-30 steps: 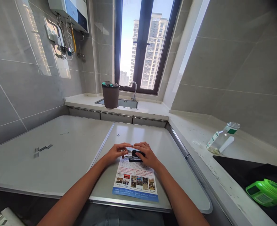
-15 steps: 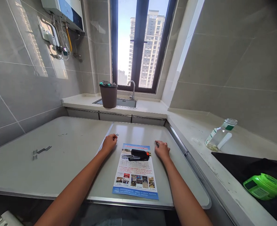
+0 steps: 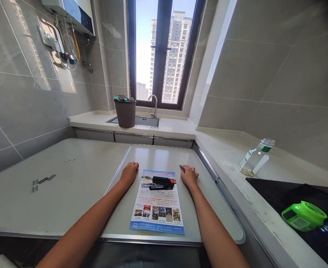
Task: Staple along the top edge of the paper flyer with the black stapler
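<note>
A printed leaflet [image 3: 158, 203] lies on the pale folding table [image 3: 77, 201], and a black stapler [image 3: 163, 183] with a red end rests across its upper part, its metal arm pointing left. My left hand [image 3: 129, 173] is beside the leaflet's upper left corner, its fingers curled; whatever they hold is hidden. On the other side, my right hand [image 3: 189, 175] pinches a small dark metallic piece [image 3: 182, 167] near the upper right corner. Several strips of staples [image 3: 43, 180] lie on the table's left part.
At the back, a brown bin [image 3: 125, 113] stands by the sink [image 3: 147, 121] and its faucet [image 3: 154, 106]. On the right counter are a glass jar [image 3: 256, 160] and a green container [image 3: 304, 216]. A wall heater [image 3: 71, 15] hangs upper left.
The view has shifted slightly, so everything sits a little further left. The thin piece that showed at my left fingertips is no longer visible. My right hand keeps its pinch.
</note>
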Motion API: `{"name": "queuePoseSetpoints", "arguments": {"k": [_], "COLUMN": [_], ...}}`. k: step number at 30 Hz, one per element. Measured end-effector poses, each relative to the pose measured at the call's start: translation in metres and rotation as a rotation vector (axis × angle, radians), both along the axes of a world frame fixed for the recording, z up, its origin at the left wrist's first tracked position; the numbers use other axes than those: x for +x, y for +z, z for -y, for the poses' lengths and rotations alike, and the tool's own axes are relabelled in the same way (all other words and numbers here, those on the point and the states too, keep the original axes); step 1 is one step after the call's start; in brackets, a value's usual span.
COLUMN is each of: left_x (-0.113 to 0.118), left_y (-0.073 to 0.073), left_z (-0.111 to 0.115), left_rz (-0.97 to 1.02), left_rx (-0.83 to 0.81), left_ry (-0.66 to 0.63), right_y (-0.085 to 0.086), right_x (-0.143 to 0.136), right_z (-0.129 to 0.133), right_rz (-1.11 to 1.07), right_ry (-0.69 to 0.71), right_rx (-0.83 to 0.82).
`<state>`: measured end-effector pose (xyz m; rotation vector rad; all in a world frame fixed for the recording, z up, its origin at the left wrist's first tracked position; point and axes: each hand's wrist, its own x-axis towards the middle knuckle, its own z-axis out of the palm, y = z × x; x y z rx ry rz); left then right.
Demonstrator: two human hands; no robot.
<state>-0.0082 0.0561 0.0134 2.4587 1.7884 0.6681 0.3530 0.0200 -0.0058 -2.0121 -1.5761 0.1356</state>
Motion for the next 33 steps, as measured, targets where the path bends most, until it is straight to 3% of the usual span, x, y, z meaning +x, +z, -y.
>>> {"name": "queuePoseSetpoints", "arguments": {"k": [6, 12, 19, 28, 33], "left_x": [0.0, -0.014, -0.017, -0.013, -0.013], "left_y": [-0.009, -0.022, -0.012, -0.012, -0.006], "left_z": [0.028, 0.026, 0.024, 0.029, 0.033], "left_rz": [0.0, 0.168, 0.412, 0.365, 0.391], "left_rx": [0.004, -0.025, -0.046, -0.052, -0.061], "left_ry": [0.007, -0.051, -0.177, -0.38, -0.402], "right_y": [-0.003, 0.0, 0.003, 0.002, 0.005], "right_x": [0.001, -0.005, -0.017, -0.024, -0.024], "right_z": [-0.002, 0.001, 0.001, 0.001, 0.001], "right_rz": [-0.031, -0.065, -0.063, -0.112, -0.149], "right_ry": [-0.007, -0.077, -0.016, 0.033, 0.063], "right_rx": [0.056, 0.136, 0.217, 0.268, 0.293]}}
